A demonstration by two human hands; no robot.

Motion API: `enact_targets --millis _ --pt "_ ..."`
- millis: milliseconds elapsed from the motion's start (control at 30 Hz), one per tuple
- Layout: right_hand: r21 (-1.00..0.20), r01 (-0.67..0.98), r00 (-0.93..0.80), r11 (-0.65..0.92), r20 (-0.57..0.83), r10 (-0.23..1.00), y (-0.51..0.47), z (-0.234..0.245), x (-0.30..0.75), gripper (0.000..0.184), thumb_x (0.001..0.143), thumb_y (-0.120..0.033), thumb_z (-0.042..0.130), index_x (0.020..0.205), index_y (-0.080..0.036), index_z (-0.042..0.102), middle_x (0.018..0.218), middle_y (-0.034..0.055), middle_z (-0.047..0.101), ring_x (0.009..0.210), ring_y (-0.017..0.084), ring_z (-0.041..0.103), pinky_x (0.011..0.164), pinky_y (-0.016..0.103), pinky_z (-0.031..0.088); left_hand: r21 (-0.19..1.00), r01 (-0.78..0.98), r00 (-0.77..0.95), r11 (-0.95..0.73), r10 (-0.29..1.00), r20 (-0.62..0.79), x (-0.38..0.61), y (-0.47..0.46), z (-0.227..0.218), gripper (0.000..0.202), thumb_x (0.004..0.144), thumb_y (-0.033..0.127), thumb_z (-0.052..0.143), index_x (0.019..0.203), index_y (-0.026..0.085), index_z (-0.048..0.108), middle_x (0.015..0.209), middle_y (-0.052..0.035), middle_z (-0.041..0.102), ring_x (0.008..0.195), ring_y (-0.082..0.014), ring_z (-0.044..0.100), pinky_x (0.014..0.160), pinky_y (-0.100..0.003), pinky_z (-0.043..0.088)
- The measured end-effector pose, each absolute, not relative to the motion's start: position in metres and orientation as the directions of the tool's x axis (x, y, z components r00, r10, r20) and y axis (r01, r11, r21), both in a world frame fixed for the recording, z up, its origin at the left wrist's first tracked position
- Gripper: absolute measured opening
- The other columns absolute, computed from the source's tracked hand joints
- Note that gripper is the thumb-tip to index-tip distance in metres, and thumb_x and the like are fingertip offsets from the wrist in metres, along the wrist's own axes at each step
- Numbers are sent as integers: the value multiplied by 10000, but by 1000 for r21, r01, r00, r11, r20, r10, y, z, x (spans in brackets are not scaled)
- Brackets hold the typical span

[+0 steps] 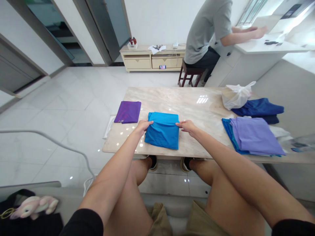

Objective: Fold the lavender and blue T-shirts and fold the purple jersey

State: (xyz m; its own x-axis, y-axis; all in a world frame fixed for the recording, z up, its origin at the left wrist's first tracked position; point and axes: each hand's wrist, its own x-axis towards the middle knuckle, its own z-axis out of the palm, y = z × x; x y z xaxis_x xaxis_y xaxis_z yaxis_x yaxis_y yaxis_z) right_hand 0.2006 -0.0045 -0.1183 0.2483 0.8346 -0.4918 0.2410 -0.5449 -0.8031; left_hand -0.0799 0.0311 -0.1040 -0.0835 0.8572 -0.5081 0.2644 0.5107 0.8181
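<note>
The left hand (145,125) and right hand (187,126), nearly closed, pinch opposite edges of the folded blue cloth (163,135), mid-frame on the marbled surface (194,141); folding seems underway, next calling for even tension.

White wall (157,23), glossy tiled floor (69,88), cream cabinet (137,63)

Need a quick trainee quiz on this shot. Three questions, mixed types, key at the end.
1. What do the left hand and right hand both touch?
a) the stool
b) the bright blue cloth
c) the stuffed toy

2. True or false: the plastic bag is at the left end of the table.

3. Fill in: the purple cloth lies to the ___ of the bright blue cloth.

Key: 1 b; 2 false; 3 left.
</note>
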Motion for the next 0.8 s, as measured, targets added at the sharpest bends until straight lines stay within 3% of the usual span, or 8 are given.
enact_targets --millis 133,267,400,467,533,633,800 --pt "-918 247 290 -309 -234 928 -7 -97 221 302 814 -425 930 853 -157 796 870 50 792 888 208 718 819 315 582 893 200 -85 403 915 -394 -65 22 -80 230 750 339 932 876 202 798 866 -50 836 884 -224 780 776 -291 592" --pt "-940 341 308 -30 82 948 -12 -76 246 424 824 -570 878 933 -165 814 915 63 789 938 250 724 882 373 601 968 225 -61 108 993 -97 -62 15 -53 222 782 346 903 903 184 813 916 -76 829 973 -263 767 886 -359 609" --pt "-852 480 298 208 381 875 -22 -54 263 418 885 -609 800 978 -201 785 1249 119 770 1189 284 700 1029 431 589 876 413 -119 -251 938 325 -66 7 -23 159 804 293 861 904 185 798 1181 -120 804 1193 -286 722 1056 -402 573" --pt "-843 474 285 254 419 862 -28 -44 266 412 936 -615 748 1010 -210 758 1255 109 769 1193 270 699 1048 429 581 831 431 -70 -352 905 420 -65 1 -13 141 824 284 838 898 188 767 1262 -116 783 1223 -270 715 1078 -392 569" --pt "-872 445 296 205 359 885 -32 -36 268 419 970 -622 713 1034 -208 732 1115 87 786 1088 245 718 986 380 595 859 378 -2 -345 928 374 -61 -5 -9 163 861 316 813 898 185 722 1147 -98 800 1101 -238 749 1017 -369 598" --pt "-889 454 318 60 224 921 -37 -28 272 423 984 -621 707 1051 -204 718 980 64 773 971 215 713 847 288 588 940 285 50 -186 983 179 -55 -12 -8 282 885 412 822 913 187 656 882 -43 767 863 -196 748 867 -336 632" --pt "-888 459 330 -39 130 935 -34 -38 282 427 949 -605 759 1070 -197 732 906 57 769 859 214 697 740 271 556 984 178 117 34 992 -56 -53 -12 -16 408 878 505 857 988 195 616 823 -19 747 731 -176 735 798 -363 646"
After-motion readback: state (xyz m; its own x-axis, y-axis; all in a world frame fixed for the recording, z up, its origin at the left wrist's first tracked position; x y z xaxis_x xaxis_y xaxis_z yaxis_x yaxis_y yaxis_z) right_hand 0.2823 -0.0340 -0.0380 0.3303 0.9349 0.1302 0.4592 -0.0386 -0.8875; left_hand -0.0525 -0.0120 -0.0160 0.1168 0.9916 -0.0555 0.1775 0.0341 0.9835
